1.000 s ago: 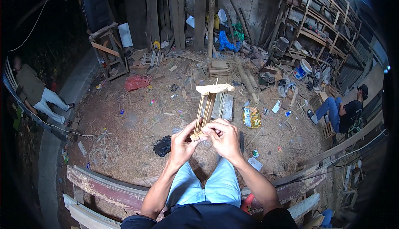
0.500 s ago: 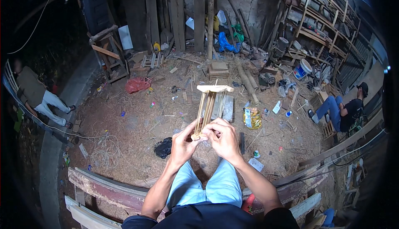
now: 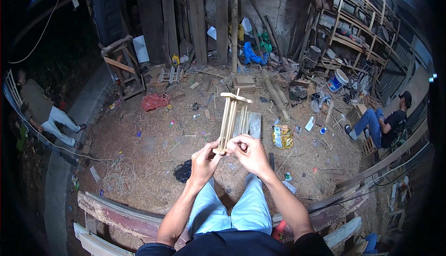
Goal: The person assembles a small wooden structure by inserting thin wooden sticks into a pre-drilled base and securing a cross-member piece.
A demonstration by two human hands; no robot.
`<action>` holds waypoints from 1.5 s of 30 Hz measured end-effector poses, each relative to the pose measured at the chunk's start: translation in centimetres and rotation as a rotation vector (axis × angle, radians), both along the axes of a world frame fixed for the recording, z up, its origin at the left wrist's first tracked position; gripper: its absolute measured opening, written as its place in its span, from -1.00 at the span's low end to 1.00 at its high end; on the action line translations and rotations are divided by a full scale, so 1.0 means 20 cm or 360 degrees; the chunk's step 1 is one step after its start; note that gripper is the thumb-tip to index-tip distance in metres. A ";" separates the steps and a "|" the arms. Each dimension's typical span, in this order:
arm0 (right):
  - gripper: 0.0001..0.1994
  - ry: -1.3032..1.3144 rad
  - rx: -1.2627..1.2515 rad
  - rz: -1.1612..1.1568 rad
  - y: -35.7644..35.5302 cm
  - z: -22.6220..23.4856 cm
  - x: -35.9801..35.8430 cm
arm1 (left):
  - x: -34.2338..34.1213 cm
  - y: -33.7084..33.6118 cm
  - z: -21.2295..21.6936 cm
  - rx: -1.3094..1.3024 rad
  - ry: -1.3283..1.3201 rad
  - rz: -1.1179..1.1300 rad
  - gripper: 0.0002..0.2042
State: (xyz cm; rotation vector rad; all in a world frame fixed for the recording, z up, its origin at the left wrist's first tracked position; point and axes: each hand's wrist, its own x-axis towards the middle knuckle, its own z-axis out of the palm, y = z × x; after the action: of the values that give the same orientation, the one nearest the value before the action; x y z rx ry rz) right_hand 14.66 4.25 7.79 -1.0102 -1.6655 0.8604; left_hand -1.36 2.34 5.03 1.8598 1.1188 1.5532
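Observation:
Between my hands is a small wooden frame [image 3: 227, 121], made of thin pale rods running between two flat end pieces. Its far end piece [image 3: 236, 98] points away from me, and a rod tip sticks out past it. My left hand [image 3: 204, 163] is closed on the near end from the left, thumb and fingers pinching it. My right hand [image 3: 251, 153] is closed at the same near end from the right, its fingertips bent against the rods. The fingers partly cover the near end piece. Both hands are above my lap.
Litter and wood scraps cover the dirt floor [image 3: 162, 130]. A gold packet [image 3: 283, 136] lies right of my hands, a black bag [image 3: 183, 171] to the left. One person [image 3: 395, 123] sits at right; another [image 3: 44, 107] is at far left. Cluttered wooden shelving [image 3: 357, 28] stands at back right.
The wooden frame has turned and tilted a little in my hands, its far end piece now slanting down to the right. Both hands keep their grip near the same place.

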 end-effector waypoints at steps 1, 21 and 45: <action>-0.96 -0.0062 0.0052 -0.0001 -0.01 0.03 -0.01 | -0.01 0.00 -0.01 0.0011 0.0020 0.0018 -0.71; -0.97 0.0396 -0.0501 0.0401 0.00 -0.03 0.01 | -0.02 -0.04 -0.08 0.0081 0.0178 0.0051 -0.71; -0.95 0.0141 -0.0367 0.0152 0.02 -0.07 -0.02 | -0.03 -0.01 -0.03 0.0234 0.0289 0.0154 -0.76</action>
State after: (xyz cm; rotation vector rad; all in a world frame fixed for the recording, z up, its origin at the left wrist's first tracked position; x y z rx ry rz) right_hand 14.29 4.71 6.43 -1.0373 -1.5747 1.1652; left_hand -1.87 2.19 4.48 2.1085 1.2187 1.5822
